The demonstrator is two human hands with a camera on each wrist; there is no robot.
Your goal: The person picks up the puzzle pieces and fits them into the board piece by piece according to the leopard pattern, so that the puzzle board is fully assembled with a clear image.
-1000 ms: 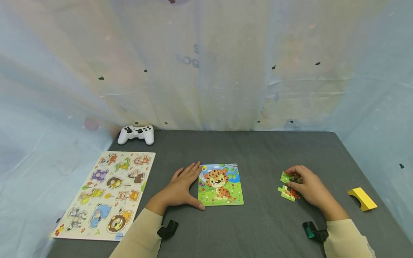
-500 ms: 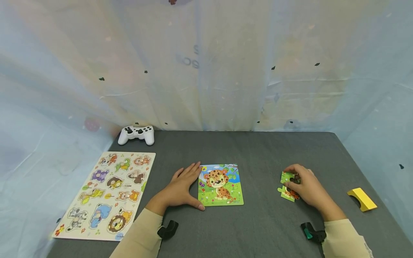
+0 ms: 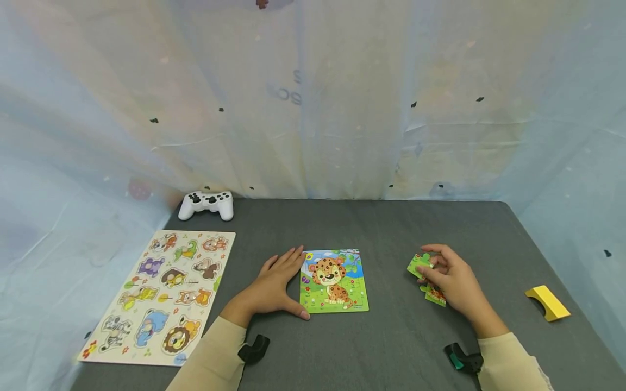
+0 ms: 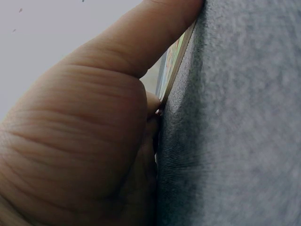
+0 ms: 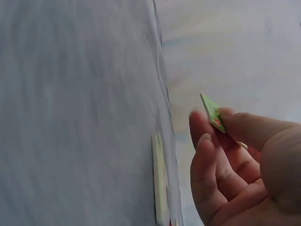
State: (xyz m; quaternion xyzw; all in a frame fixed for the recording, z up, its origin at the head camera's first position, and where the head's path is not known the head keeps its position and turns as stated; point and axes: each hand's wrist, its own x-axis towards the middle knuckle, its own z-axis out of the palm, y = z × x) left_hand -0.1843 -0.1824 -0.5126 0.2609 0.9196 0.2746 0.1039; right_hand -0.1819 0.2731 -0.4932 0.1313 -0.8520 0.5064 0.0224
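Note:
In the head view my left hand [image 3: 269, 285] rests with straight fingers along the left edge of a square leopard jigsaw puzzle [image 3: 359, 288]. From the left wrist the thumb touches the puzzle's thin edge [image 4: 176, 66]. My right hand [image 3: 457, 282] pinches a green puzzle piece [image 3: 415, 266] between thumb and fingers. That piece [image 5: 210, 110] is up off the table in the right wrist view. Below the hand another puzzle piece [image 3: 435, 296], green with orange, lies on the cloth, partly covered by the fingers.
A large animal puzzle board [image 3: 161, 296] lies at the left, with a white game controller [image 3: 206, 204] behind it. A yellow arch block [image 3: 549, 303] sits at the right. Grey cloth [image 3: 381, 347] covers the table; a pale curtain [image 3: 342, 108] hangs behind.
My right hand has picked up the upper green puzzle piece and moved slightly left with it. The left hand stays where it was against the leopard puzzle.

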